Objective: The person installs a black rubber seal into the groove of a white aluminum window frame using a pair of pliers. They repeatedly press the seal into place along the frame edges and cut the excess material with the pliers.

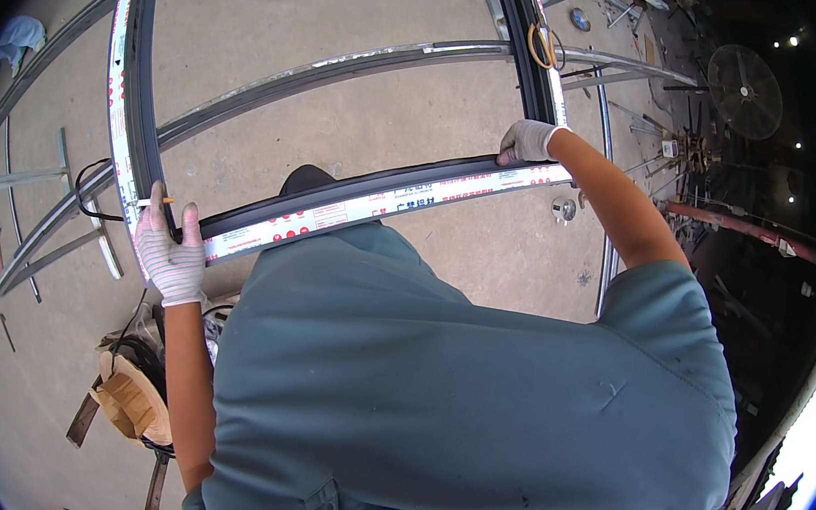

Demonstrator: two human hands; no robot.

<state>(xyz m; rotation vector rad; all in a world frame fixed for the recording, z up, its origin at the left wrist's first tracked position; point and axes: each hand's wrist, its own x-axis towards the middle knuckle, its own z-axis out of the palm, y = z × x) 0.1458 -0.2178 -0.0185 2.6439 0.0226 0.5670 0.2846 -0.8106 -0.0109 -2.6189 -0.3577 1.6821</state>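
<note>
A large rectangular aluminium frame (371, 200) of dark profile lies before me, its outer faces covered in printed protective film. My left hand (173, 260), in a striped knit glove, is on its near left corner, with the thumb inside the near rail and a finger along the left side. What looks like a cigarette (166, 200) crosses that finger, orange end to the right. My right hand (527, 141), also gloved, curls over the inner edge of the near rail by the right corner, at the end of a black strip (340, 186). The fingertips there are hidden.
Metal rails (327, 71) run beneath the frame. Orange-handled scissors (541, 47) hang at its right side. A tape roll (563, 209) lies on the floor to the right. At lower left is a straw hat (130, 396); a large fan (744, 92) stands far right.
</note>
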